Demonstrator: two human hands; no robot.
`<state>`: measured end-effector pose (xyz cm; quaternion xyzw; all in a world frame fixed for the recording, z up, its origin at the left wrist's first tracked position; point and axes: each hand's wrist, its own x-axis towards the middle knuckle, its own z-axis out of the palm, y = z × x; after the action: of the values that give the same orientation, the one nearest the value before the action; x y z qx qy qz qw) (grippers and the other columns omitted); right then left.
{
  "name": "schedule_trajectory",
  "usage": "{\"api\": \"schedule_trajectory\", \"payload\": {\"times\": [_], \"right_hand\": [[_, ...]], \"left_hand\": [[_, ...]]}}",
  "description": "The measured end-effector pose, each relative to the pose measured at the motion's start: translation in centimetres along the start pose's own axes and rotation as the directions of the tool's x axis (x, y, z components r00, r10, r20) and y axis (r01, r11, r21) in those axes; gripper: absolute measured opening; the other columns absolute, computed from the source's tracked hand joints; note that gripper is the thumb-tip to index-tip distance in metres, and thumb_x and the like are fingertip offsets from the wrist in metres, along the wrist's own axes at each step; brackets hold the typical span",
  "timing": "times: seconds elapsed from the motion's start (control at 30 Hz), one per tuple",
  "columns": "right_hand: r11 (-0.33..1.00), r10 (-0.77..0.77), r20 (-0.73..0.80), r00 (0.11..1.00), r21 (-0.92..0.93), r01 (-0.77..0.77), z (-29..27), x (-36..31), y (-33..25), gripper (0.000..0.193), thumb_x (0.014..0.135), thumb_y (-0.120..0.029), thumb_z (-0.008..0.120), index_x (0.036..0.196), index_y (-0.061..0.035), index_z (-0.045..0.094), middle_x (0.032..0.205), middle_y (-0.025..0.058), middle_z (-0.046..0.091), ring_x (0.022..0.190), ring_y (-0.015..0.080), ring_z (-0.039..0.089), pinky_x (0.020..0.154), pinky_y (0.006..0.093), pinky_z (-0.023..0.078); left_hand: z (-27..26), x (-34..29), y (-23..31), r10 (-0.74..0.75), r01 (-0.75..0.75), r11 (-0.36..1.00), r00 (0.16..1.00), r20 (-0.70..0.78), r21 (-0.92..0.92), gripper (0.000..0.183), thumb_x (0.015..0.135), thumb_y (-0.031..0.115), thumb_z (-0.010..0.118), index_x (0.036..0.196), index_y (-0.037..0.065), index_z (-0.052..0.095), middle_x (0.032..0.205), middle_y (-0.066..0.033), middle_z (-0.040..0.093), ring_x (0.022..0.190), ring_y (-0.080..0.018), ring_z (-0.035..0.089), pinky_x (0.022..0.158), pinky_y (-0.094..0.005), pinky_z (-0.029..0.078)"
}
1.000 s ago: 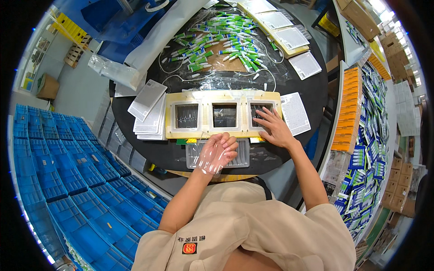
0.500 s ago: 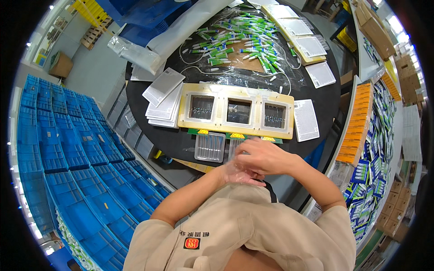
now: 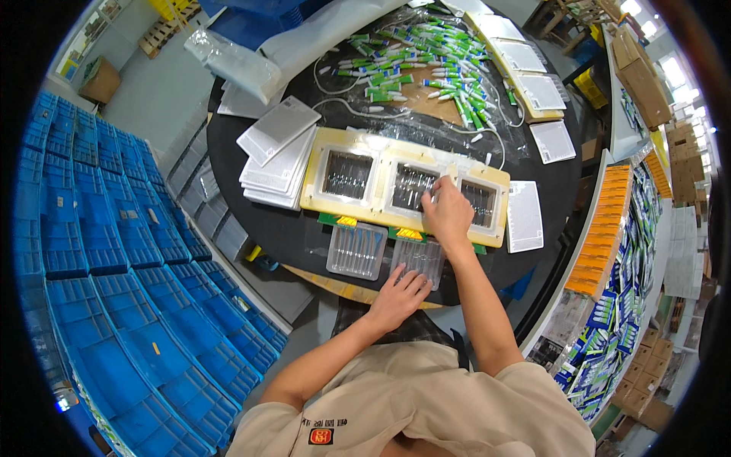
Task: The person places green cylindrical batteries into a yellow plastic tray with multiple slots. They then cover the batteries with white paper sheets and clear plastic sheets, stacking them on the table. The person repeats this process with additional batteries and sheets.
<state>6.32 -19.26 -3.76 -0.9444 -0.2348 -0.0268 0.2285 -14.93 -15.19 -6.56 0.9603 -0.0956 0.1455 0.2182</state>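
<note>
Because the yellow three-window frame point(image 3: 383, 188) lies flat before me, between white cards point(image 3: 274, 177) at left and right, my right hand point(image 3: 449, 212) reaches it easily: fingers bent, tips by the middle window point(image 3: 409, 188) on its right side, though I cannot tell whether they pinch anything. My left hand point(image 3: 400, 295), loosely spread and visibly holding nothing, lies over the near end of the right clear tray point(image 3: 418, 255), perhaps steadying it. How far the green strips point(image 3: 345, 222) run beneath the frame is hidden.

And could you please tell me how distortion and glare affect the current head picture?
Head view: fisheye distortion bows the rows of blue crates at left; head view: glare whitens spots at upper right, and the left clear tray shows pale highlights.
</note>
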Motion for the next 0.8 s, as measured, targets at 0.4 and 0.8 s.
{"api": "schedule_trajectory", "payload": {"times": [0.4, 0.8], "right_hand": [[0.958, -0.264, -0.214, 0.94, 0.056, 0.282, -2.7, -0.5, 0.7, 0.031, 0.086, -0.013, 0.068, 0.115, -0.0016, 0.063, 0.122, 0.0185, 0.06, 0.111, 0.0371, 0.058, 0.088, 0.0452, 0.047], [0.58, -0.688, 0.533, 0.493, -0.006, 0.815, -10.2, -12.9, 6.9, 0.045, 0.085, -0.011, 0.069, 0.129, -0.0109, 0.065, 0.136, 0.0077, 0.06, 0.127, 0.0263, 0.054, 0.115, 0.0499, 0.036]], "left_hand": [[1.4, -0.8, 0.1, 0.083, -0.091, 0.987, 0.994, -0.066, -0.132, 0.028, 0.081, 0.013, 0.065, 0.107, 0.004, 0.07, 0.104, -0.0061, 0.065, 0.101, -0.0237, 0.063, 0.092, -0.0384, 0.049], [-2.6, 3.8, -2.9, 0.161, -0.168, 0.978, 0.985, 0.063, 0.123, 0.022, 0.082, 0.011, 0.063, 0.101, 0.004, 0.07, 0.124, -0.0089, 0.069, 0.128, -0.0267, 0.06, 0.118, -0.0538, 0.037]]}}
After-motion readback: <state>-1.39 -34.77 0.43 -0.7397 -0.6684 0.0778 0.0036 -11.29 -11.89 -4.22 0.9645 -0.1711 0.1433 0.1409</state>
